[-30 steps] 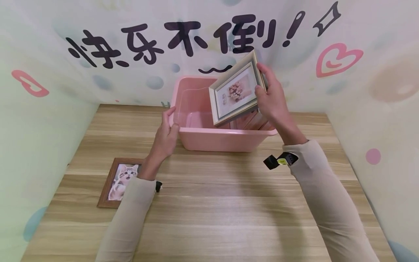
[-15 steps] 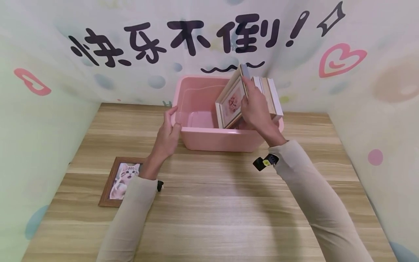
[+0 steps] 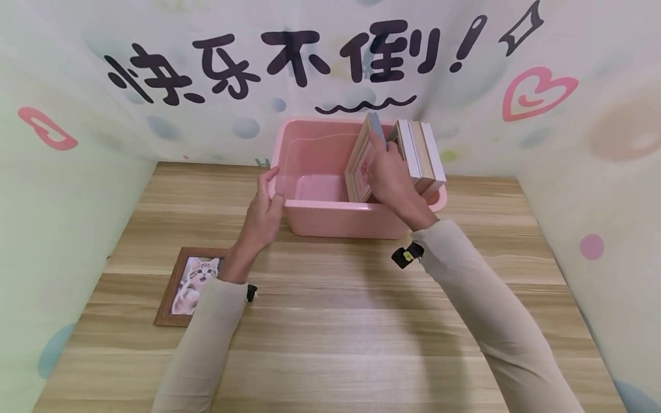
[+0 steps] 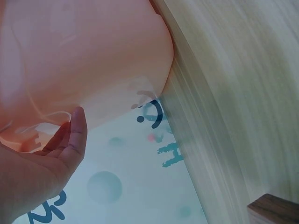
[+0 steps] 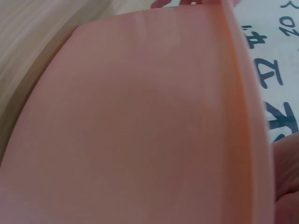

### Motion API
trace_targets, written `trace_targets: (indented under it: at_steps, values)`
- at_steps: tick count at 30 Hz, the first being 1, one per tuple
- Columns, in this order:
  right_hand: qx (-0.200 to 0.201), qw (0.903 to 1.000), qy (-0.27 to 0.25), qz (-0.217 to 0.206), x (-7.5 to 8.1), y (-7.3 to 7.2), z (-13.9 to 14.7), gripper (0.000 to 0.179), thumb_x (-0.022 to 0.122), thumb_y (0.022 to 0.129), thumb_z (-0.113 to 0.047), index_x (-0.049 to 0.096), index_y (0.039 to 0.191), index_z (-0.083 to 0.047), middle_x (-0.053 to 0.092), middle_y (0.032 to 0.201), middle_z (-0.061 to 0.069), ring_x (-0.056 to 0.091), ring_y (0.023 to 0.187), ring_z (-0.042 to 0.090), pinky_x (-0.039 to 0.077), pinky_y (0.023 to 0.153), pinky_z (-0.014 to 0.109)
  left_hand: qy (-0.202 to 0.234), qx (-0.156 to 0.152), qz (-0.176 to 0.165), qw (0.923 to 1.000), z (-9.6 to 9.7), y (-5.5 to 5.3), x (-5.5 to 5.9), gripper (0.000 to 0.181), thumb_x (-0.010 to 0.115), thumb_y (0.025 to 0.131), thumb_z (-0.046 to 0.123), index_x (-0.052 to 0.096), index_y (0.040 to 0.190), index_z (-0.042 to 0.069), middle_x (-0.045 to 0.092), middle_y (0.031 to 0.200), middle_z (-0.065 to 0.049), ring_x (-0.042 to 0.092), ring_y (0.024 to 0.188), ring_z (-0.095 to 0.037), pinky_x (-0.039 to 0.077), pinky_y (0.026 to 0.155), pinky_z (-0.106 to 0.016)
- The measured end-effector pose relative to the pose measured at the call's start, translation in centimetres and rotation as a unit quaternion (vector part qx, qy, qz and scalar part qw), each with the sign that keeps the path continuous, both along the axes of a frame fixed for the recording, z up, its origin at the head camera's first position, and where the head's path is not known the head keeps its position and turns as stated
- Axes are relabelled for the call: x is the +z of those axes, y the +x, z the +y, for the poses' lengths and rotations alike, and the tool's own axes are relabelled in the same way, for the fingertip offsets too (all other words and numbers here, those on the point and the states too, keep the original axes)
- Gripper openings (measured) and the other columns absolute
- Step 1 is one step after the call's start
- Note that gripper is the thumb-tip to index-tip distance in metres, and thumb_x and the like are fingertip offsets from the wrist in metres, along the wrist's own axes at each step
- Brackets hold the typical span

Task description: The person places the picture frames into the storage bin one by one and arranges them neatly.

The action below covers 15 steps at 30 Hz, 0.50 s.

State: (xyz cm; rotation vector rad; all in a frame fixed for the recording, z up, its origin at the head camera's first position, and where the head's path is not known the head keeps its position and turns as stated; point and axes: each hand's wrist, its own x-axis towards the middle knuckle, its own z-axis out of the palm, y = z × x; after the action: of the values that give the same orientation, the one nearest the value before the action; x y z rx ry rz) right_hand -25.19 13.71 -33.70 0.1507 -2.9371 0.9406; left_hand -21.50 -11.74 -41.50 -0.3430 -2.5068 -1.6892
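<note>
My left hand [image 3: 263, 212] grips the left rim of a pink plastic tub [image 3: 341, 221]. In the left wrist view its fingers [image 4: 78, 135] curl at the tub's edge. My right hand [image 3: 389, 178] is inside the tub, holding a picture frame [image 3: 356, 166] with a pink flower print by its top and side. That frame stands on edge, slightly tilted, in the middle of the tub. To its right, several picture frames [image 3: 420, 152] stand on edge, packed side by side. In the right wrist view the tub's outer wall hides most of the hand.
A brown picture frame [image 3: 172, 292] with a kitten photo lies flat at the left of the wood-grain table [image 3: 330, 321], partly under the left forearm. A printed wall sheet [image 3: 217, 132] rises right behind the tub.
My right hand has lowered the flower-print frame into the tub and shifted left, standing it more upright. The frames at the right came into view. My left hand stays on the rim.
</note>
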Motion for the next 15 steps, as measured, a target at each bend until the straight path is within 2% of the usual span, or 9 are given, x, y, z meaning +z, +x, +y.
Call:
trace_targets:
  at_steps: [4, 6, 7, 8, 9, 11, 14, 15]
  values:
    - [-0.030, 0.9975, -0.033, -0.056, -0.29, -0.17, -0.14, 0.056, 0.024, 0.106, -0.036, 0.012, 0.158, -0.020, 0.035, 0.136, 0.020, 0.052, 0.109, 0.034, 0.051, 0.076, 0.043, -0.001, -0.002, 0.000, 1.0000, 0.07, 0.06, 0.05, 0.056, 0.034, 0.098, 0.017, 0.024, 0.153, 0.013, 0.027, 0.160, -0.014, 0.036, 0.141, -0.028, 0.031, 0.114, -0.053]
    - [-0.047, 0.9939, -0.060, -0.080, -0.27, -0.27, -0.23, 0.061, 0.015, 0.105, -0.049, 0.011, 0.158, -0.019, 0.036, 0.134, 0.018, 0.053, 0.107, 0.031, 0.050, 0.070, 0.039, -0.001, -0.003, 0.000, 1.0000, 0.07, 0.08, 0.05, 0.056, 0.033, 0.098, 0.017, 0.023, 0.153, 0.013, 0.027, 0.161, -0.014, 0.035, 0.142, -0.028, 0.031, 0.115, -0.053]
    - [-0.050, 0.9934, -0.059, -0.085, -0.25, -0.33, -0.25, 0.062, 0.014, 0.104, -0.050, 0.010, 0.158, -0.019, 0.035, 0.135, 0.018, 0.052, 0.109, 0.030, 0.051, 0.070, 0.038, -0.002, -0.003, 0.000, 1.0000, 0.07, 0.09, 0.05, 0.056, 0.033, 0.098, 0.016, 0.023, 0.153, 0.013, 0.027, 0.161, -0.015, 0.035, 0.141, -0.029, 0.031, 0.115, -0.053]
    - [-0.044, 0.9948, -0.042, -0.083, -0.21, -0.35, -0.29, 0.060, 0.016, 0.105, -0.046, 0.010, 0.158, -0.020, 0.035, 0.137, 0.018, 0.052, 0.109, 0.031, 0.051, 0.071, 0.038, -0.002, -0.002, 0.000, 1.0000, 0.07, 0.11, 0.06, 0.056, 0.033, 0.098, 0.016, 0.023, 0.153, 0.013, 0.027, 0.161, -0.015, 0.035, 0.142, -0.029, 0.031, 0.115, -0.053]
    - [-0.045, 0.9943, -0.045, -0.086, -0.17, -0.37, -0.33, 0.062, 0.015, 0.105, -0.048, 0.010, 0.158, -0.017, 0.036, 0.135, 0.018, 0.053, 0.109, 0.030, 0.051, 0.071, 0.038, -0.002, -0.002, 0.001, 1.0000, 0.07, 0.12, 0.05, 0.056, 0.034, 0.098, 0.016, 0.023, 0.153, 0.013, 0.027, 0.161, -0.015, 0.035, 0.141, -0.029, 0.031, 0.114, -0.053]
    - [-0.028, 0.9966, -0.013, -0.077, -0.12, -0.36, -0.35, 0.058, 0.022, 0.106, -0.039, 0.008, 0.158, -0.017, 0.034, 0.139, 0.021, 0.052, 0.112, 0.034, 0.053, 0.075, 0.040, -0.001, -0.002, 0.002, 1.0000, 0.06, 0.14, 0.07, 0.056, 0.033, 0.098, 0.016, 0.023, 0.153, 0.013, 0.026, 0.161, -0.015, 0.035, 0.142, -0.029, 0.030, 0.115, -0.053]
    - [0.010, 0.9973, 0.068, -0.028, -0.20, -0.40, -0.24, 0.061, 0.035, 0.103, -0.018, 0.009, 0.157, -0.015, 0.027, 0.143, 0.027, 0.051, 0.111, 0.042, 0.055, 0.079, 0.048, -0.001, 0.000, 0.003, 1.0000, 0.03, 0.14, 0.01, 0.055, 0.033, 0.099, 0.016, 0.024, 0.153, 0.013, 0.026, 0.161, -0.015, 0.033, 0.143, -0.028, 0.030, 0.115, -0.053]
    - [0.014, 0.9964, 0.080, -0.021, -0.23, -0.43, -0.20, 0.062, 0.037, 0.102, -0.017, 0.008, 0.157, -0.014, 0.027, 0.143, 0.028, 0.051, 0.113, 0.043, 0.055, 0.082, 0.050, -0.001, 0.000, 0.003, 1.0000, 0.02, 0.13, -0.02, 0.055, 0.034, 0.099, 0.016, 0.024, 0.153, 0.013, 0.026, 0.161, -0.015, 0.033, 0.143, -0.028, 0.029, 0.115, -0.053]
